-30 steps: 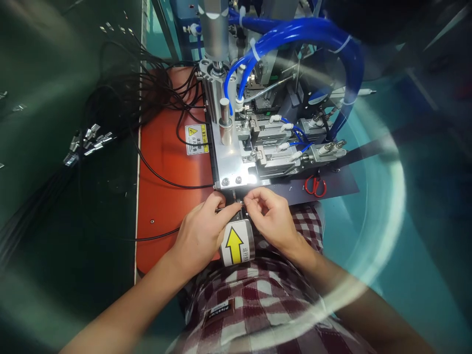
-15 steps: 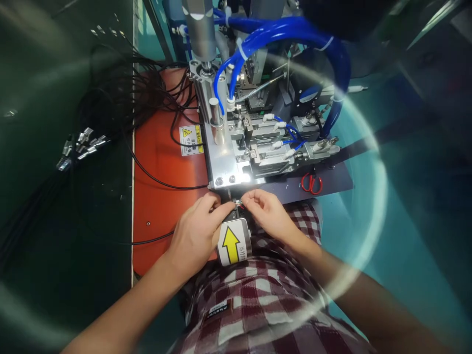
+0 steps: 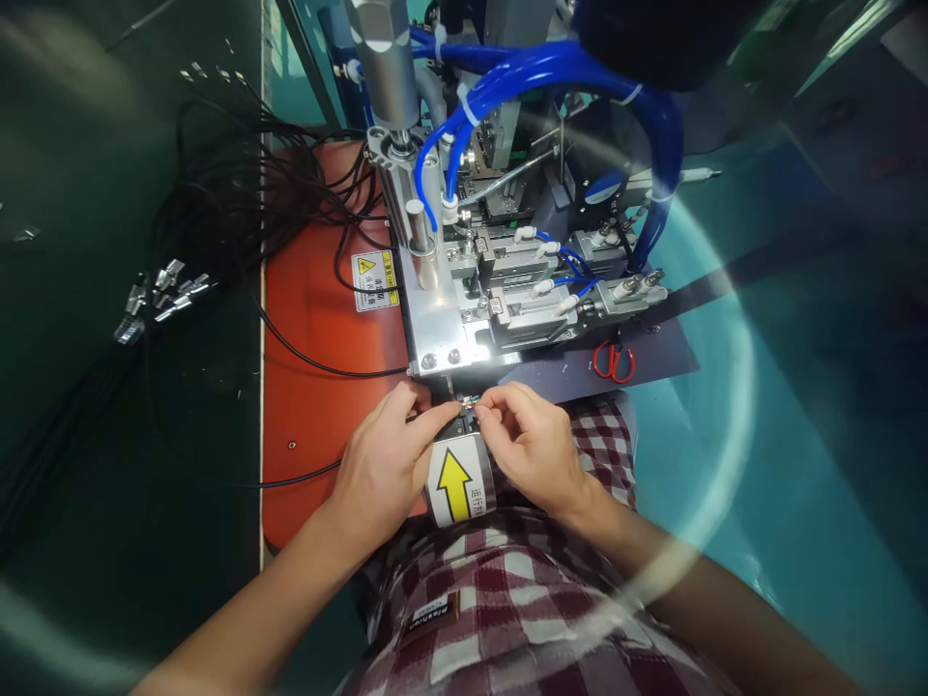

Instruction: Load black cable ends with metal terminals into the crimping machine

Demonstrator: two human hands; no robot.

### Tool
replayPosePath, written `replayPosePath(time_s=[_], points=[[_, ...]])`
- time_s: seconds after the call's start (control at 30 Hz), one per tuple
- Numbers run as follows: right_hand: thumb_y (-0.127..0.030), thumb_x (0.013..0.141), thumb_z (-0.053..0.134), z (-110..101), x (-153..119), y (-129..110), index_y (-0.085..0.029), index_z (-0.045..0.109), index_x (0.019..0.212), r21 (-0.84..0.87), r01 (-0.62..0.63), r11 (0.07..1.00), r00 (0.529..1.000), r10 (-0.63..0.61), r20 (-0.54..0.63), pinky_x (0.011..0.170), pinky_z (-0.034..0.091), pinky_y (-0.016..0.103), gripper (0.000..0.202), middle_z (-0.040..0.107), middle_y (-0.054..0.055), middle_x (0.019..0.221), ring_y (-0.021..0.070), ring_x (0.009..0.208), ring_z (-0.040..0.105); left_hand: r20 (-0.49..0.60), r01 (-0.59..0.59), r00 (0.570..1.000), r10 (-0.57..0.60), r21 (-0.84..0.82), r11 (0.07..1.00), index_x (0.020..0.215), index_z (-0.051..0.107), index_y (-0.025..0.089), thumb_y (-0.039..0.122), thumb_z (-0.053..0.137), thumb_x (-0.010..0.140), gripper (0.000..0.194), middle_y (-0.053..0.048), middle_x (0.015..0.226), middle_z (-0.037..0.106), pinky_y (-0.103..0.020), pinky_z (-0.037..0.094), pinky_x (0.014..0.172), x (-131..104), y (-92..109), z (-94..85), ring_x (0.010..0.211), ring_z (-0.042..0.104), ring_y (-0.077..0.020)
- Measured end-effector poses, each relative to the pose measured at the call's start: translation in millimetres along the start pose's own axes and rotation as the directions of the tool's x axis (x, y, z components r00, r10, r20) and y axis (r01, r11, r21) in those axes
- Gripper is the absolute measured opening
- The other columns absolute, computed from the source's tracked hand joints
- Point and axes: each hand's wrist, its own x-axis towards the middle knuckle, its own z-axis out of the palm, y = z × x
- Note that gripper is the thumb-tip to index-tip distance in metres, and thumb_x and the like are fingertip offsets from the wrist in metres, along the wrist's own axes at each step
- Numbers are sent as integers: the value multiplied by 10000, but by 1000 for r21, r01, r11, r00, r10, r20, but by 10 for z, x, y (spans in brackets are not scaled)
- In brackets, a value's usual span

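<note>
1. The left hand (image 3: 381,459) grips a small metal-tipped cable end (image 3: 467,402) between thumb and forefinger, probably to keep that tiny piece steady
2. The right hand (image 3: 533,449) meets it from about three o'clock, thumb and finger drawn together on what seem to be fine wires (image 3: 476,398); such a tip pinch suits thin strands, though the exact contact is too small to tell
3. The cable end lies between both sets of fingertips, just off the machine's front edge, perhaps so the bright light falls on it
4. A black cable (image 3: 304,477) runs to the left hand from eight o'clock, its slack lying over the orange board (image 3: 311,416), which likely spares the grip its weight
5. From the cable end, the arrow label (image 3: 455,483) sits at six o'clock, the machine (image 3: 435,329) towards twelve, and red-handled scissors (image 3: 614,362) between two and three, apparently within easy reach
</note>
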Motion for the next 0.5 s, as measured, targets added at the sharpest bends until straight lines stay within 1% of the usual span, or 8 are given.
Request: replayPosePath(time_s=[0.03,0.07,0.13,0.2,0.27,0.33,0.4,0.5], points=[[-202,871,505,-17,15,6,-174,589,793,-16,16,1000,1000,-16,13,652,400,292,118,589,22,752,143,665,524,-1,0,1000,0,4,1000,1077,681,128,156,478,902,269,-81,902,513,-292,488,635,0,1,-1,797,546,-190],[-207,872,506,-27,31,19,-176,585,794,9,-4,1000,999,3,34,639,396,287,115,583,16,745,138,654,518,-4,1,1000,-1,7,1000,1079,680,131,159,477,904,269,-80,902,514,-290,487,631,0,3,-3,798,547,-190],[-249,872,517,-29,64,60,-182,571,786,156,-140,978,986,123,113,556,372,265,122,543,-14,670,117,572,474,-7,3,1000,-3,7,1000,1075,677,139,156,477,904,264,-79,906,521,-285,485,630,1,5,-2,806,552,-191],[-309,865,531,-14,96,107,-184,557,773,332,-314,889,940,242,239,470,317,243,157,470,-52,567,98,482,407,-11,12,1000,-12,-8,1000,1064,672,143,140,477,901,254,-76,909,538,-285,489,650,1,8,1,820,559,-190],[-349,849,548,1,122,143,-180,548,758,438,-419,795,898,291,331,433,280,232,192,419,-77,505,86,436,368,-18,33,999,-34,-32,999,1036,662,134,117,470,899,237,-73,904,564,-291,493,689,-1,11,4,833,567,-188],[-366,830,574,6,134,163,-172,553,757,476,-449,756,884,300,358,435,281,227,209,419,-82,493,82,431,379,-25,52,998,-54,-48,997,1011,648,120,99,457,899,222,-73,899,585,-294,493,710,-5,15,3,833,572,-185],[-388,817,598,3,134,171,-167,561,765,501,-455,736,883,301,361,446,298,227,230,441,-76,517,80,437,405,-21,54,998,-55,-47,997,1003,638,111,92,455,897,213,-79,906,588,-294,493,708,-7,18,-5,834,573,-186],[-429,820,601,11,124,163,-159,574,788,544,-455,705,888,311,339,472,337,235,273,524,-39,636,79,467,466,-12,26,1000,-26,-4,1000,1020,642,101,99,466,891,218,-95,921,568,-304,497,698,-4,24,-29,845,563,-199]])
